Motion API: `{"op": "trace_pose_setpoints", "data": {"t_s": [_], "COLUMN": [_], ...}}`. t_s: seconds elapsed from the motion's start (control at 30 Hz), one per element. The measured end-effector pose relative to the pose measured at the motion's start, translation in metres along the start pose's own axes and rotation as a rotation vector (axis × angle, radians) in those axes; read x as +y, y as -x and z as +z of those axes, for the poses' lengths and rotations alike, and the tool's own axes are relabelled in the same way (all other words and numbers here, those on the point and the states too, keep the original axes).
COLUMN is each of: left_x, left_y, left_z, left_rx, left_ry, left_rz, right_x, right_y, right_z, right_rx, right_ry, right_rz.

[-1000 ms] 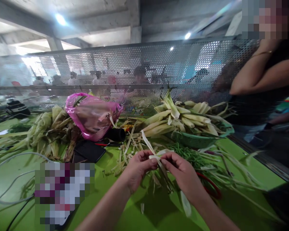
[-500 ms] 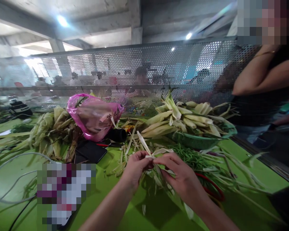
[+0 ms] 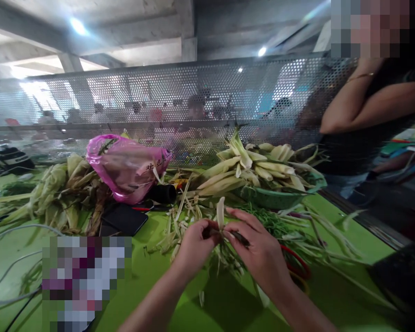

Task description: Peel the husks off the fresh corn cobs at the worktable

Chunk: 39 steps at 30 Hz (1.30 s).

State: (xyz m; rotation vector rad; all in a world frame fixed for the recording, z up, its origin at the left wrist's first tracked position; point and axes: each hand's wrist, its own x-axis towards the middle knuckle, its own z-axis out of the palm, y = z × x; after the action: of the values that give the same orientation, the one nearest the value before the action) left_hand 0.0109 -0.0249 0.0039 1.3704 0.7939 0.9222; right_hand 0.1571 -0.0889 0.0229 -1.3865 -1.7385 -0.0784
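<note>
My left hand and my right hand meet low in the middle over the green table. Both pinch a pale husk strip whose free end stands upright between them. A small bundle of green and pale leaves hangs under the fingers. My left fingers are curled round the strip's base. The thumb and forefinger of my right hand grip it from the right, with the other fingers spread above.
A green basket heaped with husked corn stands behind my hands. A pink plastic bag, a husk pile, a black phone and a black cylinder lie left. Red rubber bands lie right. A person with folded arms stands by the perforated screen.
The long strip that slanted up to the left has been drawn in and now stands short and upright between my hands. Both hands have sunk slightly toward the table.
</note>
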Motion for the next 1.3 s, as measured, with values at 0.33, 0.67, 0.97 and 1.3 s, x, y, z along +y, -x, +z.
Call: {"op": "trace_pose_setpoints", "data": {"t_s": [0.33, 0.67, 0.97, 1.3], "left_x": [0.004, -0.001, 0.002, 0.000], "left_y": [0.005, 0.008, 0.007, 0.006], "left_z": [0.004, 0.011, 0.010, 0.010], "left_rx": [-0.048, -0.008, 0.078, 0.155], "left_ry": [0.094, 0.379, 0.423, 0.521], "left_rz": [-0.032, -0.213, -0.139, -0.150], "right_x": [0.001, -0.001, 0.005, 0.002], "right_y": [0.001, 0.000, 0.001, 0.003], "right_z": [0.006, 0.009, 0.009, 0.015], "right_rx": [-0.026, -0.024, -0.009, 0.007], "right_ry": [-0.312, -0.564, -0.451, -0.119], "right_rz": [0.367, 0.504, 0.459, 0.197]}}
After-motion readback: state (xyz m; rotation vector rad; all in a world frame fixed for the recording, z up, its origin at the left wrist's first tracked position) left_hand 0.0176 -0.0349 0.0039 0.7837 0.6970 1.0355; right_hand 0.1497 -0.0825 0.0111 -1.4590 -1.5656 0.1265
